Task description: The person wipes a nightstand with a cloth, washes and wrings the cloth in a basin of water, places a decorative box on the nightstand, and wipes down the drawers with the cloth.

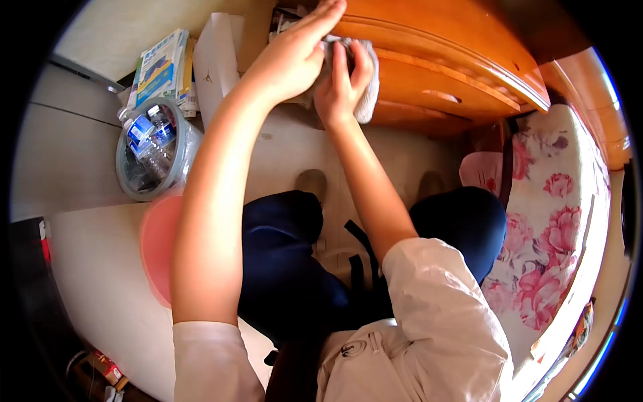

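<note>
At the top of the head view, my right hand presses a greyish-white cloth, its fingers bent over the fabric. The cloth lies against the left end of an orange-brown wooden drawer cabinet. Close beside it, my left hand has its fingers stretched out up along the cabinet's edge. Its palm side is turned away from me, so whether it touches the cloth I cannot tell. Something dark shows between the hands, too covered to name.
To the left stands a clear bin with several plastic bottles, near stacked magazines and a white box. A pink stool-like seat is by my left arm. A flower-patterned bed cover lies to the right.
</note>
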A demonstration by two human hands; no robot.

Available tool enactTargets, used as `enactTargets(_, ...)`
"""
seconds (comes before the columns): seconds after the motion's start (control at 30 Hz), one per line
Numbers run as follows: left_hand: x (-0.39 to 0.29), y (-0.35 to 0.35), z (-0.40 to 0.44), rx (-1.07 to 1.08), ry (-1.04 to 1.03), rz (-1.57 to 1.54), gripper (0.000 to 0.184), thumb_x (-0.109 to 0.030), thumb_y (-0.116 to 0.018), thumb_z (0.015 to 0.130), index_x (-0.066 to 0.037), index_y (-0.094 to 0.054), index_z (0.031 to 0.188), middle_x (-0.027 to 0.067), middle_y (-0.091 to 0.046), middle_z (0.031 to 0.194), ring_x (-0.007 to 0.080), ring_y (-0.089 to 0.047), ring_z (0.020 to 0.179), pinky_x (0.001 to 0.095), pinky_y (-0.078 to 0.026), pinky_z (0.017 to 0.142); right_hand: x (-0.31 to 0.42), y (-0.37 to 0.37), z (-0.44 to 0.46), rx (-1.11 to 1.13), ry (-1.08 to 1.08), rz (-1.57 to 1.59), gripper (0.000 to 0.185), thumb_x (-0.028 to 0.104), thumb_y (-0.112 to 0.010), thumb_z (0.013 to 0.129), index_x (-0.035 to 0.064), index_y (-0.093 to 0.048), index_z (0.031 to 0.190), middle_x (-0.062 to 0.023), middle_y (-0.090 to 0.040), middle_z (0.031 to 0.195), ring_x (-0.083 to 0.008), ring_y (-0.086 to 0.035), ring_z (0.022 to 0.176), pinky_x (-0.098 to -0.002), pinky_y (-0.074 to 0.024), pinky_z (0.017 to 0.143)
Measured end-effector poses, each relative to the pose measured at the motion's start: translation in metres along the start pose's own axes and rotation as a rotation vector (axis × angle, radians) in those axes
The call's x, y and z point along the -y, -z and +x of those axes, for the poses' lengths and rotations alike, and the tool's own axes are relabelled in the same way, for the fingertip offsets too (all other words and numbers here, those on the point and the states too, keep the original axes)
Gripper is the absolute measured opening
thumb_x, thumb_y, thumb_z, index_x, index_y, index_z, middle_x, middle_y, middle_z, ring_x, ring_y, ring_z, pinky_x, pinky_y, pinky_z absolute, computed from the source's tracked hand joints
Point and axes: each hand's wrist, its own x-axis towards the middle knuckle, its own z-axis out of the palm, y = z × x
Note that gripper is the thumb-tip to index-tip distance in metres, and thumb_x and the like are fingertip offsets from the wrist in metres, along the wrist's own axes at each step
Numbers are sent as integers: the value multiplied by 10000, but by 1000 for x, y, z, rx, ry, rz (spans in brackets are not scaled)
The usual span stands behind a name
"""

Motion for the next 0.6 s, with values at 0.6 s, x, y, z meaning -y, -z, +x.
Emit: enactTargets(0.6, 6, -1, 0, -24, -5, 34, 585, 66, -418, 823, -115, -318, 1371, 80, -293, 1430, 206, -282, 1317, 283, -244, 1056, -88, 63, -99, 943, 389, 97, 474, 73, -477, 764, 59, -494, 1238, -47, -381, 1347, -199, -456, 1120, -280, -399, 950)
